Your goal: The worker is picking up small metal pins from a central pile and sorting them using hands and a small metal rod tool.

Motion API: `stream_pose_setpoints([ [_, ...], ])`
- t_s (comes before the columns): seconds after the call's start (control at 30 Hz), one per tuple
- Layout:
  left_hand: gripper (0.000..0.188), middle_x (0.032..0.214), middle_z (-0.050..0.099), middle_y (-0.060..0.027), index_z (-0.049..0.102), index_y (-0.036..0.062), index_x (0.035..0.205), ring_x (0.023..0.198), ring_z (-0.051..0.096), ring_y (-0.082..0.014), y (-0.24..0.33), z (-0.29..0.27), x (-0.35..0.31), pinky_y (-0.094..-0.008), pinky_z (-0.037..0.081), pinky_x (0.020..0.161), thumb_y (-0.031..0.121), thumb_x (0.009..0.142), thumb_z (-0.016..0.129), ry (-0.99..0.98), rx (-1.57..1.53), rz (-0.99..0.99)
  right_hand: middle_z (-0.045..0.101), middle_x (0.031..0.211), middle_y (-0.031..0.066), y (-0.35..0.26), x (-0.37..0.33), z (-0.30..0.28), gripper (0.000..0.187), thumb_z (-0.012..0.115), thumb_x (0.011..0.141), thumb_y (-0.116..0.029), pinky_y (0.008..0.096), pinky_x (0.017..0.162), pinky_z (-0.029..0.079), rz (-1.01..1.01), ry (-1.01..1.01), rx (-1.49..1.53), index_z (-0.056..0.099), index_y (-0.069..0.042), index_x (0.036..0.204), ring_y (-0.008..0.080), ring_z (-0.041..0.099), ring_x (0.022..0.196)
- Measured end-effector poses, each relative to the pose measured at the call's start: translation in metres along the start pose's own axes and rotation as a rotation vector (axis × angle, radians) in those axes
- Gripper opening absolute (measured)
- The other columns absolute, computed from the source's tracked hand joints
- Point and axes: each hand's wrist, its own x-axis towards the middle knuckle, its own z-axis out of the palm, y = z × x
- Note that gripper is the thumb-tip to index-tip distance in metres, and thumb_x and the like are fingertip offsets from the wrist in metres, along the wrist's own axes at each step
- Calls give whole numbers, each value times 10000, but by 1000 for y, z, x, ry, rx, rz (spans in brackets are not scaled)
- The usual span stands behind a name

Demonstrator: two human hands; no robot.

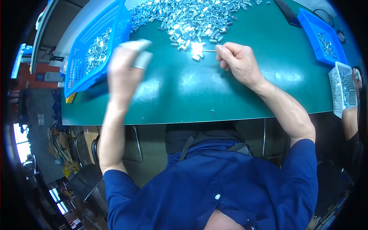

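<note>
My right hand (240,63) is closed round a thin metal rod (209,51), held between thumb and fingers and pointing left. The rod's far end reaches a few shiny metal pieces (196,58), where glare hides whether it touches them. Beside the right wall of the blue basket (82,78), my left hand (127,63) is smeared by motion. White coverings sit on some of its fingers, and whether it holds anything cannot be made out. Just beyond both hands spreads a large heap of small silvery metal parts (195,23). More such parts (99,50) lie inside the blue basket.
On the right of the green table (237,101) stand a blue tray (311,32) and a white basket (336,90), both with metal parts. A dark flat object (287,13) lies at the far right. Another person's arm (349,120) shows beside the white basket.
</note>
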Motion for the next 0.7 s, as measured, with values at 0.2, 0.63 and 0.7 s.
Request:
stream_pose_setpoints([
  [0.2, 355, 1021, 675, -95, 733, 145, 1208, 972, 655, -288, 44, 79, -10, -406, 556, 826, 135, 856, 785, -300, -26, 22, 621, 660, 2, 4, 5, -1, 408, 608, 1083, -334, 236, 545, 442, 19, -1, 1, 679, -28, 823, 62, 572, 600],
  [0.63, 190, 1016, 698, -106, 754, 54, 989, 991, 668, -289, 38, 89, -25, -388, 542, 851, 42, 814, 826, -206, -297, -195, 698, 705, 91, 7, -2, 4, 290, 678, 1000, -268, 364, 614, 500, -85, -110, -400, 734, -17, 869, 189, 651, 637],
  [0.7, 201, 1013, 708, -105, 753, 55, 997, 977, 674, -283, 39, 90, -28, -382, 543, 843, 27, 812, 826, -202, -378, -206, 700, 703, 99, 5, -1, 6, 277, 671, 1006, -255, 366, 620, 511, -110, -110, -405, 739, -18, 880, 217, 662, 640],
])
